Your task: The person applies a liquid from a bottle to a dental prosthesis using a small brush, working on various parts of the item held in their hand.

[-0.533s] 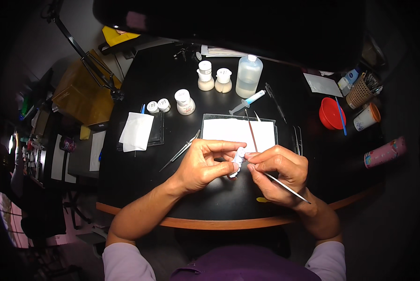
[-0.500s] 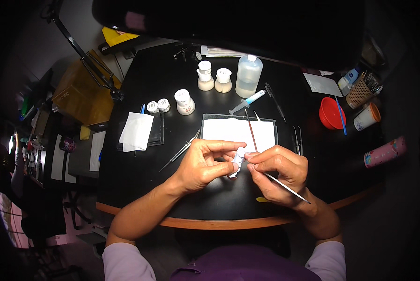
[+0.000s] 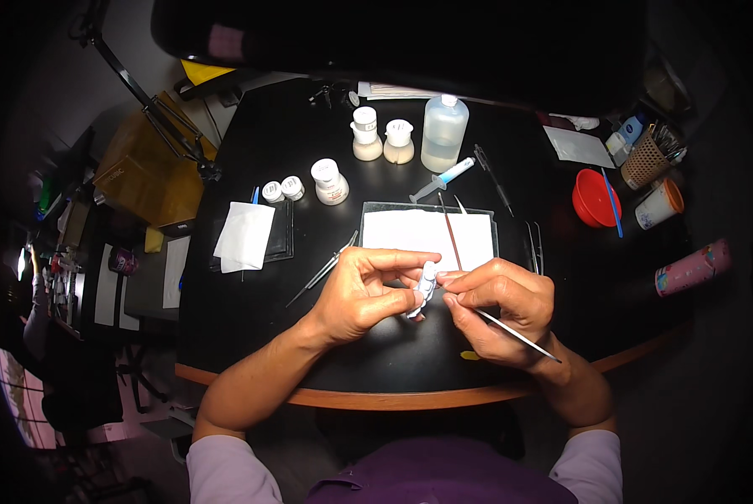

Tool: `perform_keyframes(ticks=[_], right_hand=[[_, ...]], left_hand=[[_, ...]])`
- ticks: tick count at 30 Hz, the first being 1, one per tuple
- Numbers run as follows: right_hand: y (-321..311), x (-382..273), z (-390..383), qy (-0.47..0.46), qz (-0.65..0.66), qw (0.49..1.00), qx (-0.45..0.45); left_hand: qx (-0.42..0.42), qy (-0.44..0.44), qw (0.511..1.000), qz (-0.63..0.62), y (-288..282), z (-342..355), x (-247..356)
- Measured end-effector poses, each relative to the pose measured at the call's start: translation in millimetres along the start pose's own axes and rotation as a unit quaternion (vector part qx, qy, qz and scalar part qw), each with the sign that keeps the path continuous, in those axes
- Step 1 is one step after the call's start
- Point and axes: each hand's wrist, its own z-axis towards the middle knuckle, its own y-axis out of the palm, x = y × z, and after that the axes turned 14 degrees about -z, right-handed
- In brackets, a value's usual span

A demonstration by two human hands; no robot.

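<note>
Between the thumb and fingers of my left hand (image 3: 364, 294) is a small white dental model (image 3: 427, 281) with tooth-like bumps, tilted upright over the table. My right hand (image 3: 511, 307) pinches a slim white-handled tool (image 3: 519, 336), held like a pen. Its handle slants down toward my right wrist. The working end, at the model's right side, is hidden by my fingertips, so its kind cannot be told. Just beyond my hands lies a tray with a white sheet (image 3: 401, 231), and a reddish-brown brush (image 3: 452, 235) rests across it.
Tweezers (image 3: 322, 270) lie left of my hands, more tweezers (image 3: 534, 248) right. White-capped jars (image 3: 330, 183), a clear bottle (image 3: 445, 134), a syringe (image 3: 443, 180) and a black pen (image 3: 494, 181) are farther back. A red bowl (image 3: 596, 199) and pink can (image 3: 692, 267) are at right.
The model has turned slightly in my left hand, and the tool's handle has shifted a little. Both hands keep their grips in nearly the same place.
</note>
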Motion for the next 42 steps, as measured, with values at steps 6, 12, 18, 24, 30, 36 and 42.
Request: perform_keyframes(ticks=[6, 12, 18, 24, 30, 36, 42], right_hand=[[3, 1, 0, 0.001, 0.002, 1.0, 0.031], [0, -1, 0, -0.001, 0.001, 1.0, 0.014], [1, 1, -1, -0.002, 0.001, 1.0, 0.019], [1, 0, 1, -0.007, 0.003, 1.0, 0.018], [1, 0, -1, -0.005, 0.0, 1.0, 0.026], [3, 0, -1, 0.0, 0.007, 1.0, 0.016], [0, -7, 2, -0.005, 0.014, 0.999, 0.03]], left_hand=[[-0.004, 0.004, 1.0, -0.006, 2, 1, 0], [-0.016, -0.001, 1.0, -0.016, 2, 1, 2], [-0.016, 0.004, 1.0, -0.019, 2, 1, 1], [-0.019, 0.003, 1.0, -0.018, 2, 1, 4], [-0.02, 0.005, 0.999, -0.025, 3, 1, 1], [-0.023, 0.004, 0.999, -0.03, -4, 2, -3], [-0.018, 0.017, 1.0, 0.019, 0, 2, -1]])
